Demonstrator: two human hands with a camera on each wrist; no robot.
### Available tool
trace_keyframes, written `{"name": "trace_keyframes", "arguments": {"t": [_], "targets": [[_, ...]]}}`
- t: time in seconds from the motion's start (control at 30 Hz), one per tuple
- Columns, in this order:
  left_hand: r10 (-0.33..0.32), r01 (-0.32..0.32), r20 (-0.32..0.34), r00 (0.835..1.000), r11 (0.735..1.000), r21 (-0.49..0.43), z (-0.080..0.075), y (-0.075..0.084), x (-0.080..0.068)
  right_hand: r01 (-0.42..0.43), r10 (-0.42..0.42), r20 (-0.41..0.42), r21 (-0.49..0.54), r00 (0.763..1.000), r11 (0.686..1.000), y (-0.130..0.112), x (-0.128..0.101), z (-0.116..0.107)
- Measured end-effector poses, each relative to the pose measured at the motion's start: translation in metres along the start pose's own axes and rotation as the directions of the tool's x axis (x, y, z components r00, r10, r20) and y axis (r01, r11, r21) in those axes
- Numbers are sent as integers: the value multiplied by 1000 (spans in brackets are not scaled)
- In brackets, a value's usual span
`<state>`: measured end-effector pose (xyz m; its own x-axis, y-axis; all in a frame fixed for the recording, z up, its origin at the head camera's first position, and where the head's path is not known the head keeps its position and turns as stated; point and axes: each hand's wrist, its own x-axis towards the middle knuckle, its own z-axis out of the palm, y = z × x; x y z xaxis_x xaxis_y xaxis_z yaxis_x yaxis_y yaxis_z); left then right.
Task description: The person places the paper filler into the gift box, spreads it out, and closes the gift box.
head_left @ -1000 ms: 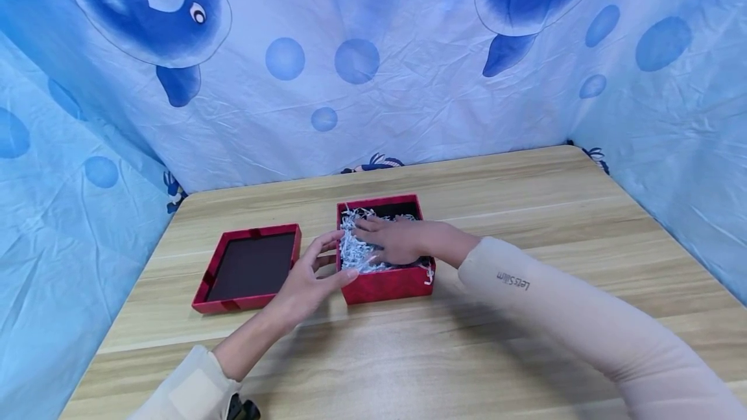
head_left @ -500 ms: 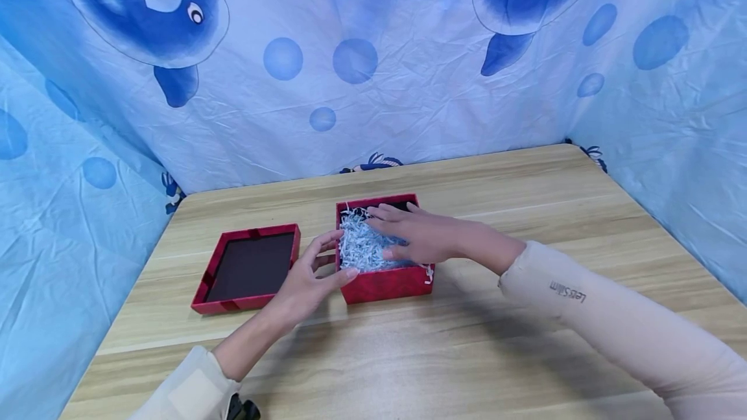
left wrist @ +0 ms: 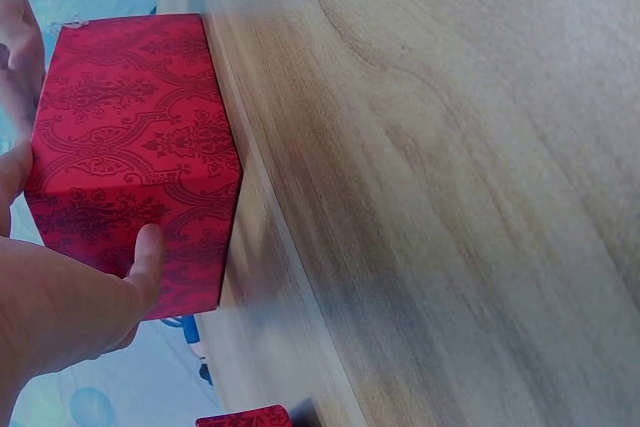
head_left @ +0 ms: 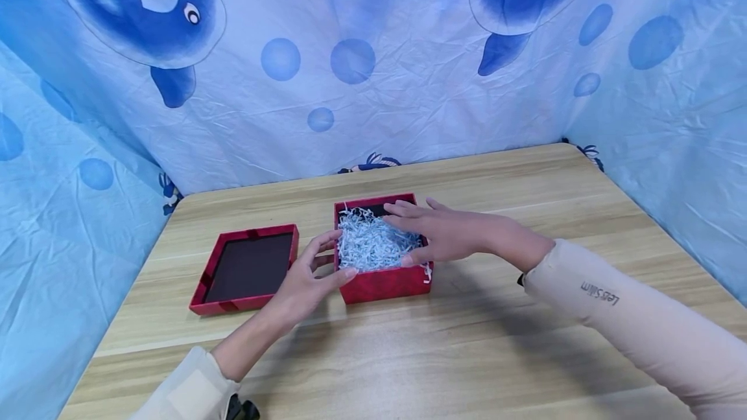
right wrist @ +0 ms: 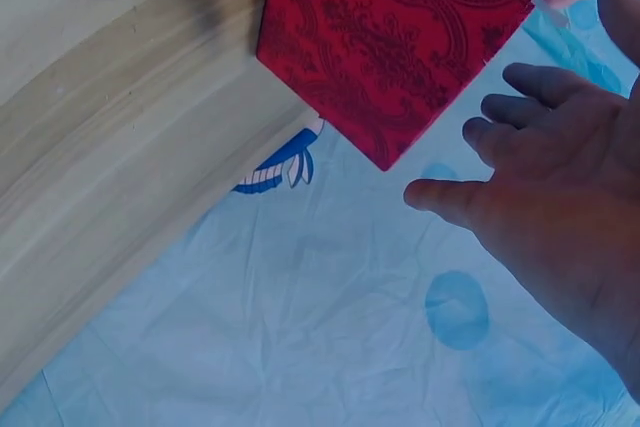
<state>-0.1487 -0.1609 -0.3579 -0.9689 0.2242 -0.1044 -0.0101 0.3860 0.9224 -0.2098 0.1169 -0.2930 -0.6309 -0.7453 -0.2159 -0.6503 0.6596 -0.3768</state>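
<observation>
Resting near the middle of the wooden table (head_left: 525,355), the red box (head_left: 382,282) stood open and upright, filled with shredded paper (head_left: 367,245) in pale blue-white. The left hand (head_left: 306,280) braced the box's left front corner, thumb pressed on the front wall and fingers at the left wall; the left wrist view showed that thumb (left wrist: 148,252) flat against the patterned side. The right hand (head_left: 449,235) hovered over the box's right rim with fingers straight and spread, holding nothing; whether its thumb touched the rim could not be told.

Handling, as a judgement: the box looked like rigid card, light and stiff, best held by opposite side walls rather than by the thin rim. The shredded paper appeared soft, loose and springy, likely to spill over the edge if pressed unevenly; a flat palm would suit it.

Count: one red box, one red lid (head_left: 248,268) lying inside-up just left of it, one fill of shredded paper, two hands.
</observation>
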Motion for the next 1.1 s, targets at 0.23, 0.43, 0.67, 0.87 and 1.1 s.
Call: {"name": "trace_keyframes", "arguments": {"t": [0.23, 0.43, 0.67, 0.87, 1.1], "targets": [[-3, 3, -4, 1000, 1000, -1, 0, 1, -1, -28, 28, 52, -13, 998, 1000, -1, -7, -2], [10, -10, 2, 1000, 1000, -5, -1, 1, -1, -9, 10, 28, -23, 1000, 1000, 3, -9, 1], [10, -10, 10, 1000, 1000, -6, 0, 2, -2, -22, 22, 11, -6, 1000, 1000, 2, -4, 1], [9, -9, 13, 1000, 1000, -5, 0, 3, -2, -10, 10, -10, -9, 1000, 1000, 7, 2, 3], [12, -12, 13, 1000, 1000, -1, 0, 2, -2, -16, 10, -52, -129, 999, 992, 8, 19, 8]]}}
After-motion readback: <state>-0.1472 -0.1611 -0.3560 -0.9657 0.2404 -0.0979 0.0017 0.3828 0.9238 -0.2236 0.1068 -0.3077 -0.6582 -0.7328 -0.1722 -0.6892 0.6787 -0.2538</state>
